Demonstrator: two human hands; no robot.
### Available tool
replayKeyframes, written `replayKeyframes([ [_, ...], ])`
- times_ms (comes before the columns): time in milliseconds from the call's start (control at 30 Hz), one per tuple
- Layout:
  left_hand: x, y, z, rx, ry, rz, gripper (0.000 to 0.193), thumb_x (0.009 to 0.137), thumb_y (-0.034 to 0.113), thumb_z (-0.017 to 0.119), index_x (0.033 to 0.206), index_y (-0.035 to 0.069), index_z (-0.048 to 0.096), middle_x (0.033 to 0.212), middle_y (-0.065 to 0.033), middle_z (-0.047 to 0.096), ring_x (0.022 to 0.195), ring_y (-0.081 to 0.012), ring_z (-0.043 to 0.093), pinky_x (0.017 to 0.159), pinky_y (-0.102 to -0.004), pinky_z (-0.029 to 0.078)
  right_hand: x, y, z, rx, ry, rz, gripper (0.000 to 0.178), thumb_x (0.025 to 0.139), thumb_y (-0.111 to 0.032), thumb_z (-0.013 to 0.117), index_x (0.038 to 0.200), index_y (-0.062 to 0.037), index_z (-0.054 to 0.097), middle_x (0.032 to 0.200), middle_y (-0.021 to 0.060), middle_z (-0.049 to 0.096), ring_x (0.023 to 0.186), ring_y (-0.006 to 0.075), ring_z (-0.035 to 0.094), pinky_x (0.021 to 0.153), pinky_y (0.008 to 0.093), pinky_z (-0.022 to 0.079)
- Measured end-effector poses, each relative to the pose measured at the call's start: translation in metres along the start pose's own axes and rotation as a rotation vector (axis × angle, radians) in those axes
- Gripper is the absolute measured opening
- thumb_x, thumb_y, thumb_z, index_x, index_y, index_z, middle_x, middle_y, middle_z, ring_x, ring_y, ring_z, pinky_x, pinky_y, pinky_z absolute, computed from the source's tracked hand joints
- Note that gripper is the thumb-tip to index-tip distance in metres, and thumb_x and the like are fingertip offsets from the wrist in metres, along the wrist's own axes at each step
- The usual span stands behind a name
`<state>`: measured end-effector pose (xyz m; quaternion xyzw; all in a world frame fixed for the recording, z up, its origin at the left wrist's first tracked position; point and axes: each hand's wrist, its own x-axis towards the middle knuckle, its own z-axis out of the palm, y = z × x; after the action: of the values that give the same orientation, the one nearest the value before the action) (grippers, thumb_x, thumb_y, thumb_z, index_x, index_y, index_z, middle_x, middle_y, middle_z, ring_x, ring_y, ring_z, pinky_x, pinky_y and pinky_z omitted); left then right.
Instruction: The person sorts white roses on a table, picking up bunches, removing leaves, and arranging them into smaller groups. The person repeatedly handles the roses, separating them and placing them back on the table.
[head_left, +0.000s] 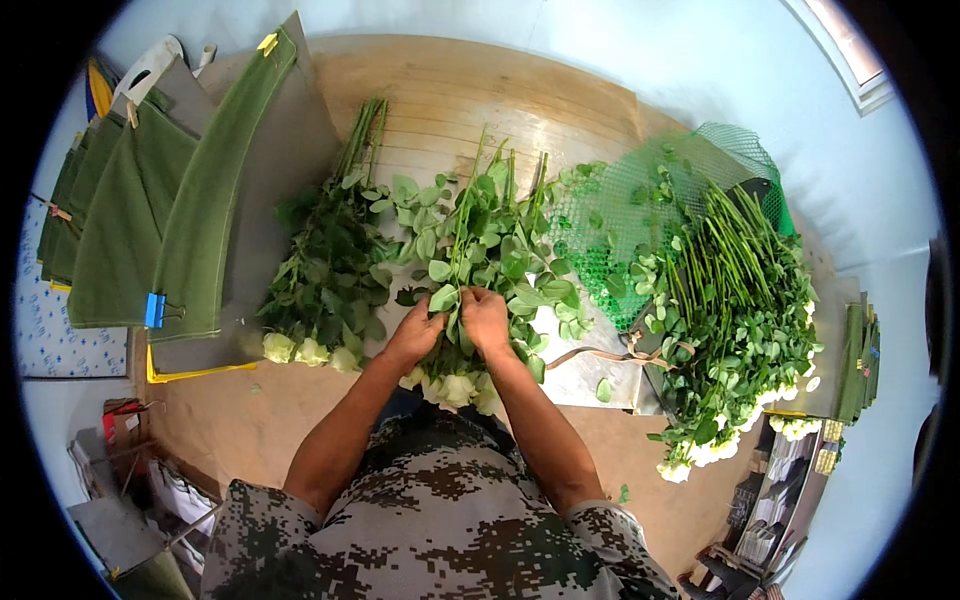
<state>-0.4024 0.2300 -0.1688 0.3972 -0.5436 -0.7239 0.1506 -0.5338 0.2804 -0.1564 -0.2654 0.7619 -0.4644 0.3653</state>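
A: Both sets of fingers are clenched on the middle bunch (470, 250), left hand (418, 335) and right hand (487, 318) side by side just above the white blooms (455, 388).

B: I'd keep the heads level at the bench (420, 90) edge, clear of the left bunch (325, 270).

A short-sleeved shirt (440, 520) in a pixelated camouflage pattern of dark green, brown and pale grey is worn. The sleeves are cut off above the elbows, so both forearms are left bare. No gloves, watch or rings can be made out.
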Motion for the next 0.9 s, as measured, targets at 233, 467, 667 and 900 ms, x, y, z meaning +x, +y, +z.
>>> replayKeyframes([
  [233,-0.022,0.03,-0.033,0.075,0.038,-0.071,0.036,0.082,0.01,0.059,0.117,0.001,0.054,0.103,-0.0072,0.062,0.094,-0.0166,0.057,0.082,-0.0307,0.045,-0.005,0.018,0.029,0.46,-0.138,0.016,0.031,0.094,-0.022,0.045,0.101,0.0044,0.06,0.087,0.0177,0.065,0.078,0.0246,0.062,0.075,0.0336,0.047],
  [467,-0.065,0.076,-0.089,-0.196,0.203,-0.111,0.036,0.086,0.012,0.055,0.121,0.003,0.053,0.106,-0.0077,0.062,0.09,-0.0176,0.06,0.077,-0.0321,0.05,0.029,0.069,0.045,-0.371,-0.064,-0.285,0.037,0.087,-0.026,0.054,0.119,-0.0078,0.055,0.089,0.0197,0.064,0.073,0.0299,0.063,0.066,0.0393,0.05],
  [667,-0.059,0.044,-0.097,-0.168,0.209,-0.107,0.038,0.09,0.02,0.053,0.124,0.004,0.05,0.113,-0.0078,0.058,0.095,-0.0184,0.059,0.079,-0.0347,0.05,0.033,0.032,0.047,-0.589,-0.153,-0.175,0.035,0.077,-0.028,0.063,0.106,-0.0088,0.061,0.081,0.0202,0.065,0.077,0.0388,0.063,0.069,0.0449,0.051],
  [900,-0.046,0.031,-0.069,-0.285,0.101,-0.073,0.034,0.089,0.024,0.054,0.118,0.005,0.055,0.107,-0.0078,0.061,0.091,-0.018,0.061,0.075,-0.0333,0.051,-0.007,0.024,-0.018,0.177,-0.044,-0.178,0.01,0.087,-0.007,0.05,0.093,-0.0043,0.057,0.081,0.0088,0.064,0.068,0.0158,0.056,0.066,0.0289,0.046],
])
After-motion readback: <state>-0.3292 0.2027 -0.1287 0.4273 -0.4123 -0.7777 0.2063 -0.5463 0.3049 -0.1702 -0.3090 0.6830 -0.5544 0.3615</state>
